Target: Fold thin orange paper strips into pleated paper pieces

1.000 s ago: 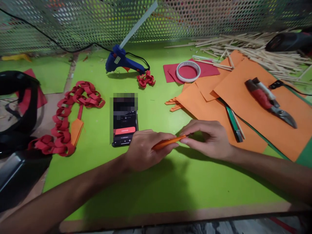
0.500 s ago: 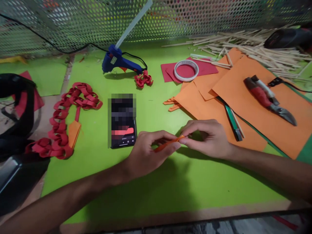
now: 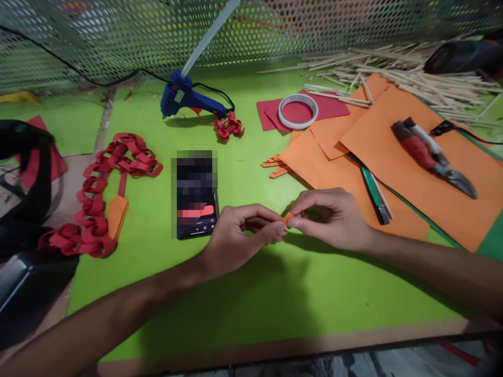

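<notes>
Between my two hands, above the green table (image 3: 243,309), is a small orange paper strip (image 3: 288,217). My left hand (image 3: 245,230) pinches one end of it between thumb and fingers. From the other side, my right hand (image 3: 328,214) grips it with thumb and index finger. Most of the strip is covered by my fingers. Several folded orange strips (image 3: 275,167) lie just beyond, by the orange sheets (image 3: 310,165). Left of my left hand rests a phone (image 3: 196,225) with its screen lit.
A red paper chain (image 3: 92,183) with an orange paper tag (image 3: 117,214) lies left. At the back are a blue glue gun (image 3: 188,99), red paper loops (image 3: 228,127) and a tape roll (image 3: 297,125). Rightward lie a green cutter (image 3: 372,191), pruning shears (image 3: 434,162) and thin sticks (image 3: 416,78).
Less of the orange strip shows now; the long part along my left thumb is out of sight. Both hands stay close together, and the view has shifted slightly.
</notes>
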`<state>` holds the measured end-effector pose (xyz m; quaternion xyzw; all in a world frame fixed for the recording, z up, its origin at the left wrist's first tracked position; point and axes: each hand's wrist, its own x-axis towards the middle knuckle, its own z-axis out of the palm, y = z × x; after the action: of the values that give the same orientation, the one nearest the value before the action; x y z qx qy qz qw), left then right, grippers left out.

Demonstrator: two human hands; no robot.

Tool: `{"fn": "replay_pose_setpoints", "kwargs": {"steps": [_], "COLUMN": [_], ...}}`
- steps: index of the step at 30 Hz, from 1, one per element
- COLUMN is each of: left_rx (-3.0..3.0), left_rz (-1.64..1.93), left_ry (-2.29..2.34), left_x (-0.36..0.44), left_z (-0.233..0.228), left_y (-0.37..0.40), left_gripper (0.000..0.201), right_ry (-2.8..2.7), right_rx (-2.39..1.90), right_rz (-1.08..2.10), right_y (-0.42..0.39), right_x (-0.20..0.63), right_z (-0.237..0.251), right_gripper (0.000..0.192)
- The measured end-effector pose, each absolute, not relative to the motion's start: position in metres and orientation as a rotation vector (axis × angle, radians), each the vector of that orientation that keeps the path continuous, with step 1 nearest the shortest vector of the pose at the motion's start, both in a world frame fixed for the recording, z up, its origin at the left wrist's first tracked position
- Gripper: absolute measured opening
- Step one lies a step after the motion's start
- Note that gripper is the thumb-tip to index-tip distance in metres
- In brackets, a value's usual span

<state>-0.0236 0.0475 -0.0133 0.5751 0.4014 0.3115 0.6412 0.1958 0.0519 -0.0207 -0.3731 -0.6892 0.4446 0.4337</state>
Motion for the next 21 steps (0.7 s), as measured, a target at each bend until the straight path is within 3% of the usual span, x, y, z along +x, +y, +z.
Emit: {"fn": "replay_pose_setpoints", "kwargs": {"steps": [21], "left_rx": [1.361], "left_rz": [0.724], "left_ry": [0.937], "left_x": [-0.0228], "left_z": [-0.0124], "left_y": [0.0470], "left_gripper": [0.012], "right_ry": [-1.733], "right_rx": [-0.940], "right_rz": [1.106], "right_y": [0.0521], "right_x": [0.1959], "right_z": [-0.0204], "right_gripper": [0.008]}}
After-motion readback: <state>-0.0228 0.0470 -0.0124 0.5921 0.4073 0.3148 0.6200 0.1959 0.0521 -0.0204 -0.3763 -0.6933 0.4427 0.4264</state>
